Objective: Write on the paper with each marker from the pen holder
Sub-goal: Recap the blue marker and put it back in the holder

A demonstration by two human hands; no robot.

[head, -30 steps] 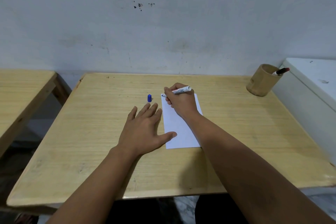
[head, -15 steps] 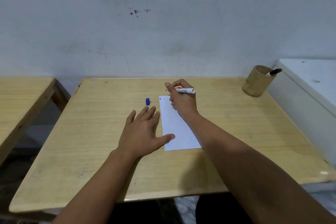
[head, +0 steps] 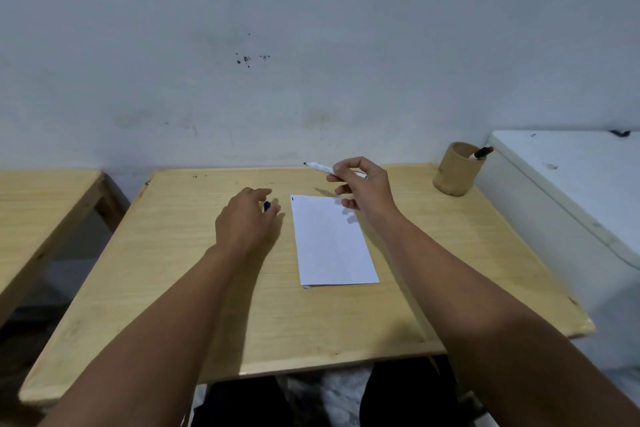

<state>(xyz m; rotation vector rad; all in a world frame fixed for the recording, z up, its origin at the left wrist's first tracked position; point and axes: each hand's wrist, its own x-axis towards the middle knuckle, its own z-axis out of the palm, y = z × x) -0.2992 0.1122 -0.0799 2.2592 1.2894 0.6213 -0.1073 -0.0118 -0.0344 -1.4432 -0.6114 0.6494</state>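
Reaching across the tabletop, both forearms run from the near edge toward the wall. Landmark: the paper, a white sheet lying flat, long axis pointing away from the person, a tiny blue mark at its far-left corner.

Left hand: left of the paper, level with its far end, palm down, fingers curled over the blue cap. Only a sliver of cap shows between the fingers. Contact looks likely, but whether the hand has actually closed on it cannot be told.

Right hand: raised above the paper's far-right corner, fingers pinched round the marker. Marker is clear of the sheet, long axis near level, bare dark tip pointing left and slightly away, just beyond the paper's far edge.

Key relation: open tip points toward the cap side; cap lies left of the paper and a little nearer than the tip, sheet's far-left corner between them. Left hand is the nearer one to the cap, by a wide margin. Judgement: recapping comes next, so cap mouth must turn to face right and line up with the marker's axis.

Farther right of the paper, well apart: the holder, near the tabletop's far-right corner, with a red-capped marker leaning out. That one looks still to be used.
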